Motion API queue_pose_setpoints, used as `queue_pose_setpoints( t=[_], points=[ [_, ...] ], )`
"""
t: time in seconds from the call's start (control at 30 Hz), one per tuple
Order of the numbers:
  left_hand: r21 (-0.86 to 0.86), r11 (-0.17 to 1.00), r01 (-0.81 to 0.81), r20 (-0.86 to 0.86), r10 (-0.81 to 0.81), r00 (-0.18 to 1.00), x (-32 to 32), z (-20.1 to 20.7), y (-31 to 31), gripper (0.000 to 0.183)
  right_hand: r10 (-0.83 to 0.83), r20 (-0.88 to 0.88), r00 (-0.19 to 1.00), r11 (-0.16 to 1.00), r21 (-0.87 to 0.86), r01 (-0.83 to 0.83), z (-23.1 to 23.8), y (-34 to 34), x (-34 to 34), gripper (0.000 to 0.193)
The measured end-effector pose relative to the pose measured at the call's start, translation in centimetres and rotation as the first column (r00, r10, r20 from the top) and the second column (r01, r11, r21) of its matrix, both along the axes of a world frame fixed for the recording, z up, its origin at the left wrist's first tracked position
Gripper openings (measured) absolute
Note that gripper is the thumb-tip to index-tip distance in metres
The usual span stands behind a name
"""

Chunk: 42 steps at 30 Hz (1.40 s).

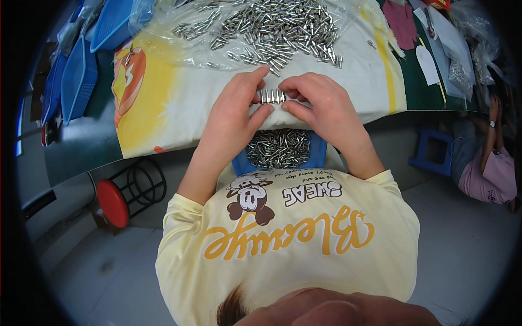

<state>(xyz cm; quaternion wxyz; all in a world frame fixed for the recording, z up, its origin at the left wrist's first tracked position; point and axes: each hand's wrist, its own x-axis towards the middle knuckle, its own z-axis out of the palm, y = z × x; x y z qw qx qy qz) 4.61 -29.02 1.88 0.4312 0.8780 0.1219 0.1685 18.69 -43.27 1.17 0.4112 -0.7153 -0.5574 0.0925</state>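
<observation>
Side by side in a short row, several small shiny metal pins (pixel 272 96) stand between my two hands near the cloth's front edge. My left hand (pixel 235 103) closes on the row's left end with thumb and fingers. At the right end, my right hand (pixel 323 100) pinches with thumb and forefinger. Beyond my hands, a large heap of similar loose metal pins (pixel 283 27) lies on a clear plastic sheet (pixel 163 46). Below the table edge, close to my body, a blue bin (pixel 319 156) holds many more pins.
A white and yellow cloth (pixel 353 89) covers the green table (pixel 87 146). Blue plastic baskets (pixel 79 81) stand at the left; a red-topped stool (pixel 113 204) is below. White paper (pixel 427 65) and bagged parts lie right. Another person (pixel 489 174) sits far right beside a blue stool (pixel 432 152).
</observation>
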Motion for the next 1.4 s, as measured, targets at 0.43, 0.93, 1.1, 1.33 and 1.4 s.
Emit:
queue_pose_setpoints(
  t=[0.43, 0.93, 1.1, 1.33, 1.4],
  points=[
    [-0.004, 1.0, -0.005, -0.044, 0.004, 0.999, 0.1, 0.3, 0.3, 0.036, -0.016, 0.036, 0.999, 0.999, -0.036, 0.017, 0.0, 0.3, -0.2, 0.028],
    [-0.06, 0.995, -0.084, -0.047, 0.081, 0.996, 0.8, -0.2, -0.1, 0.02, -0.094, -0.079, 0.992, 0.995, 0.007, 0.095, -0.6, 0.6, -0.7, 0.021],
    [-0.1, 0.992, -0.08, 0.035, 0.084, 0.996, 0.5, -1.1, -0.5, 0.018, -0.093, -0.12, 0.988, 0.994, 0.042, 0.098, -0.6, 0.5, -0.8, 0.019],
    [-0.053, 0.995, -0.082, 0.09, 0.086, 0.992, 0.5, -1.7, -0.4, 0.021, -0.084, -0.17, 0.982, 0.996, -0.027, 0.08, -0.4, 0.5, -0.6, 0.02],
    [-0.042, 0.996, -0.083, 0.084, 0.086, 0.993, 0.4, -1.5, -0.5, 0.021, -0.081, -0.165, 0.983, 0.996, -0.036, 0.076, -0.4, 0.6, -0.6, 0.02]
  ],
)
